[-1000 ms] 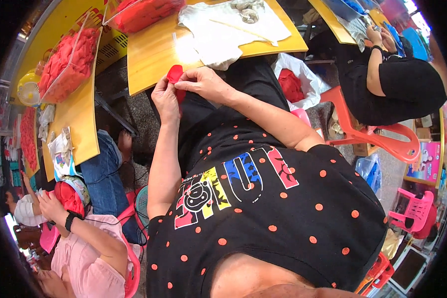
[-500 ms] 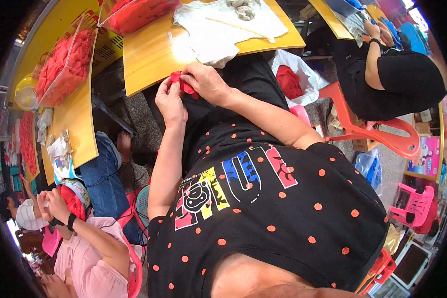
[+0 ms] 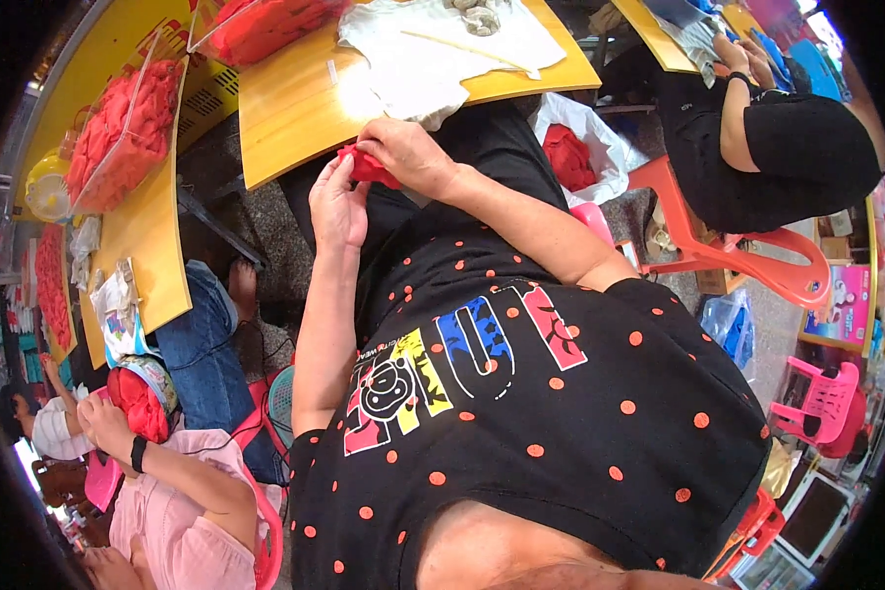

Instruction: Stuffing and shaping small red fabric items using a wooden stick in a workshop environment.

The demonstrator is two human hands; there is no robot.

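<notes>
Gripping red fabric (image 3: 376,171) between both hands (image 3: 410,157), near the desk (image 3: 290,123), with a white bag (image 3: 612,165) at three o'clock.

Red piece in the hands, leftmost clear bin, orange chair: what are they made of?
Red piece: probably thin, matte fabric; it folds softly, exact fibre unclear.
Clear bin: likely rigid plastic with a glossy finish; red contents show through straight-edged walls.
Orange chair: probably moulded plastic, smooth; even colour and rounded, seamless-looking curves.

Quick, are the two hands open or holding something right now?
Left hand: closed, pinching a red piece.
Right hand: closed on the same piece.
</notes>
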